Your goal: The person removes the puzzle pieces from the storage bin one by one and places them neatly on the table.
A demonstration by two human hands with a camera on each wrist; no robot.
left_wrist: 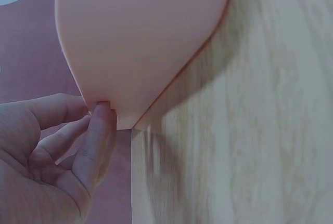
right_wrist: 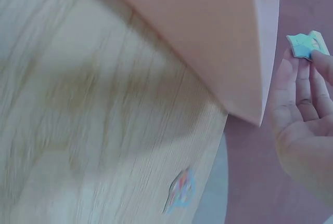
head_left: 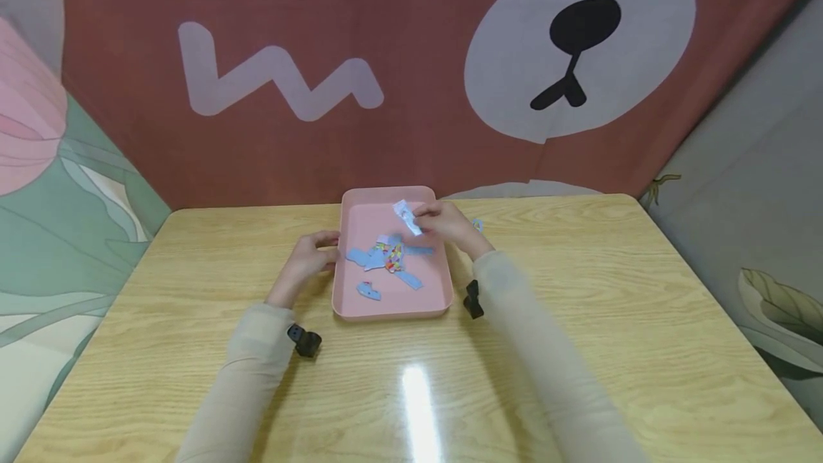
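Observation:
My left hand [head_left: 311,257] is at the left side of a pink tray [head_left: 392,309]. In the left wrist view its thumb lies on the tray's outer wall, and a finger reaches the rim, its tip hidden. My right hand [head_left: 450,223] pinches a small pale blue-white flat piece [head_left: 407,218] with an irregular outline, held above the tray's far right part. Inside the tray, several light blue cut-out pieces [head_left: 373,259] with a multicoloured patch lie together. A smaller blue piece [head_left: 368,291] lies apart, nearer the front.
Another colourful piece [right_wrist: 180,188] lies on the wooden table [head_left: 611,291] right of the tray, partly hidden behind my right hand in the head view. A red curtain [head_left: 424,141] with a cartoon print hangs behind the table's back edge.

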